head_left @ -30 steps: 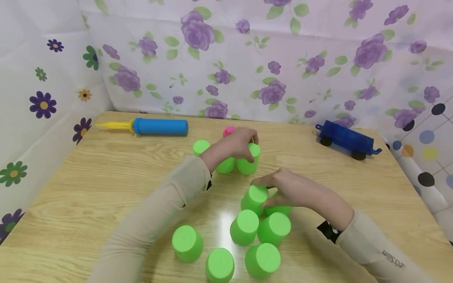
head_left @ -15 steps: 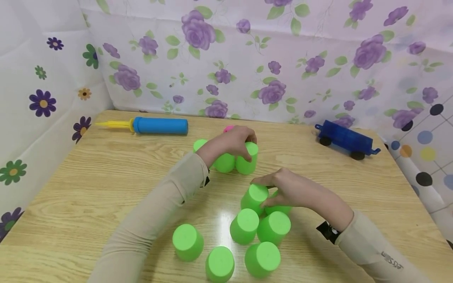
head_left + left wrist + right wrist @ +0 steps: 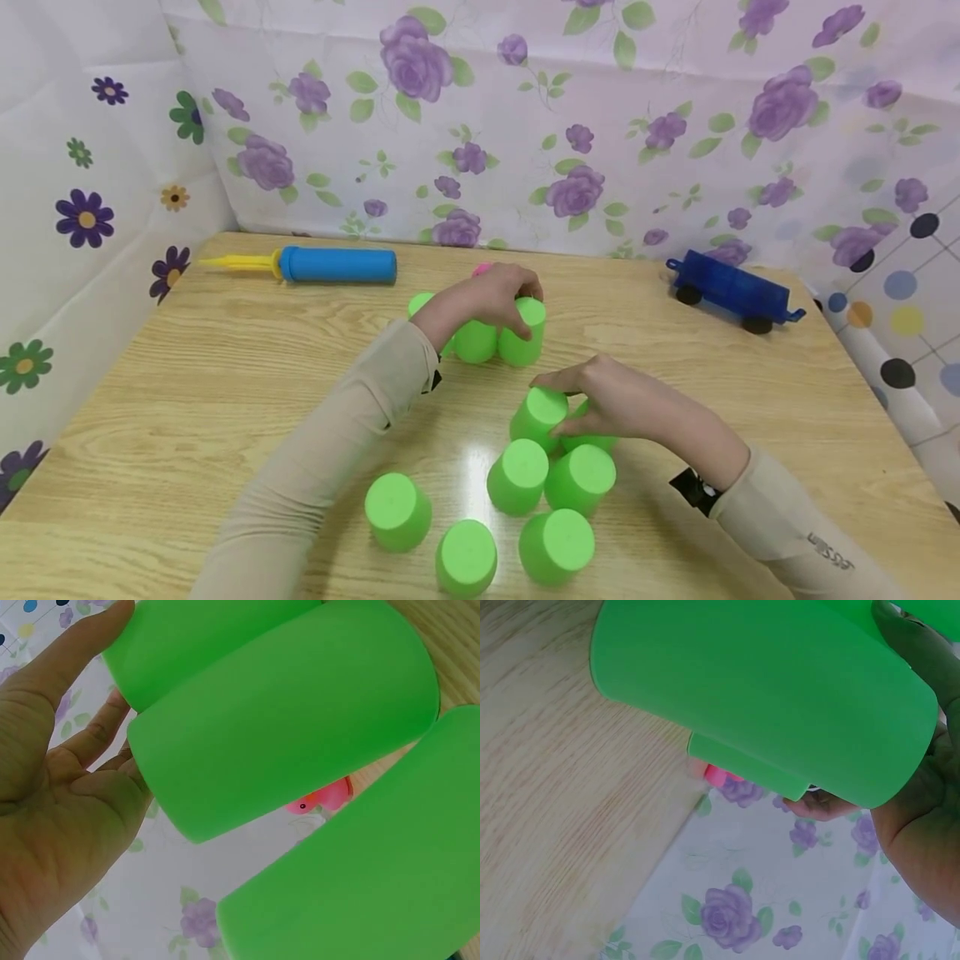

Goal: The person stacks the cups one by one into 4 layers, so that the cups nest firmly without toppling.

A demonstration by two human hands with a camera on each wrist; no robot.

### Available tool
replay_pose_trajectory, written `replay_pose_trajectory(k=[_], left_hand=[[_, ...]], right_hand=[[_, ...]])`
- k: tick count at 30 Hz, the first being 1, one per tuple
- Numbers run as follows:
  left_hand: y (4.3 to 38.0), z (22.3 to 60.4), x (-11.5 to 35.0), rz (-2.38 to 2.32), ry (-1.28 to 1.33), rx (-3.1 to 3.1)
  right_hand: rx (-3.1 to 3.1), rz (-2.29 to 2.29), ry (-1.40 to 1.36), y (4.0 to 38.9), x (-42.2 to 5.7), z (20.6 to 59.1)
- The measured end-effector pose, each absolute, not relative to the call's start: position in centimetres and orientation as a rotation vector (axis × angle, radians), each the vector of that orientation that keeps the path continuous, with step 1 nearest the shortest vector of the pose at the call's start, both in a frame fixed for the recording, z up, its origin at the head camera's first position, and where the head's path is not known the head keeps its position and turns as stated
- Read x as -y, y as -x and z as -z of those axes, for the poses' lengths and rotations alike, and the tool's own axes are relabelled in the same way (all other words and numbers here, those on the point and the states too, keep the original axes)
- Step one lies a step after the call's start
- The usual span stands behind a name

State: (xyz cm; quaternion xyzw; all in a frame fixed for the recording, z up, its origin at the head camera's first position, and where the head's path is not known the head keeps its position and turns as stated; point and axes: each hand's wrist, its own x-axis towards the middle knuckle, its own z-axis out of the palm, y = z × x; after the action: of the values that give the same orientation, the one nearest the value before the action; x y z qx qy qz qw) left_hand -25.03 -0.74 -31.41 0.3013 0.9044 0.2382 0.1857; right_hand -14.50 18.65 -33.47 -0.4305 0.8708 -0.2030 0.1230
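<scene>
Cups [image 3: 517,479] in your grip at two places on the bench [image 3: 225,400]

Your left hand [image 3: 483,300] grasped the right-hand cup [image 3: 522,337] of the far group of three, thumb on the near side and fingers bent over the other. The middle cup [image 3: 476,343] stood just beside it, and your wrist partly hid the left-hand cup [image 3: 418,302]. A pink object [image 3: 330,796] showed behind that group, mostly covered in your head view.

Your right hand [image 3: 622,400] grasped the near cup [image 3: 538,421] between thumb and fingers, while a partly hidden cup [image 3: 588,440] stood beneath your palm. Five more stood closer to you: two just beside each other, and three in a loose curve along the front. All ten stood with their flat ends up.

At the back left lay a blue cylinder [image 3: 341,264] with a yellow tip [image 3: 243,262]; at the back right you had a blue wagon [image 3: 731,287] with black wheels [image 3: 757,324].
</scene>
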Motion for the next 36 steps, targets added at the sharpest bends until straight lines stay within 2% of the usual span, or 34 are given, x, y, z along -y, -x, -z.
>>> replay_pose_trajectory(k=[8,15,24,30,36], left_hand=[[24.9,31.6,1.5,-0.756,-0.902,-2.534],[23.8,30.5,4.7,-1.066,-1.089,-2.532],[18.8,30.6,8.9,-1.393,-1.3,-2.548],[14.8,30.5,10.7,-1.316,-1.264,-2.467],[11.9,30.1,12.3,-1.19,-1.283,-2.328]], right_hand=[[-2.65,0.505,1.268,13.9,-18.7,33.8],[-2.757,0.392,1.335,14.0,-19.2,34.0],[-2.838,0.733,1.449,15.5,-21.2,32.6],[-2.825,0.973,1.412,17.0,-23.3,32.1],[-2.845,1.032,1.102,18.3,-24.3,32.6]])
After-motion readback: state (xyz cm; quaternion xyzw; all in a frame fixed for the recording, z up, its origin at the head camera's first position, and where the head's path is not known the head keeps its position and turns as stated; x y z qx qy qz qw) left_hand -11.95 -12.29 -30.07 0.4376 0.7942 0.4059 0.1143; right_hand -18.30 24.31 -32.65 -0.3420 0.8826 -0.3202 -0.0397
